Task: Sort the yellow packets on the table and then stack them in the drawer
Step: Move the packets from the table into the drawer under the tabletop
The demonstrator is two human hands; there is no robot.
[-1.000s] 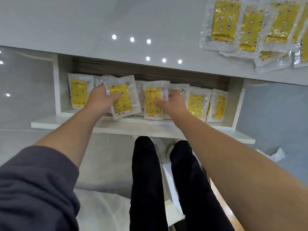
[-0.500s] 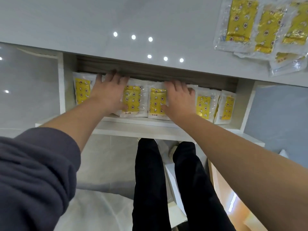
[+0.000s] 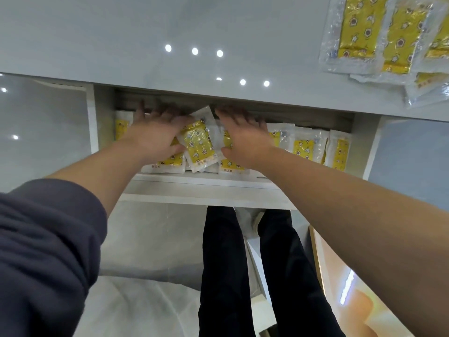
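Reading from the left, your dark grey sleeve (image 3: 43, 251) is covering the upper part of the left arm. Your left hand (image 3: 158, 135) is reaching into the open white drawer (image 3: 194, 184). It is lying flat, fingers straight and spread, on the row of yellow packets in clear wrap (image 3: 120, 126) that is filling the drawer from side to side. Its thumb is touching the left edge of one tilted yellow packet (image 3: 198, 142), which is lying askew over its neighbours between your two hands. Your right hand (image 3: 245, 139) is likewise resting flat on the row, fingers extended and gripping nothing, with the thumb meeting the tilted packet's lower right edge. Further right, several packets are standing on edge, leaning against one another up to the drawer's right wall. Above, on the glossy pale grey surface (image 3: 121, 32), a loose overlapping pile of the same yellow packets (image 3: 359, 32) is lying at the far right corner, well apart from the drawer.
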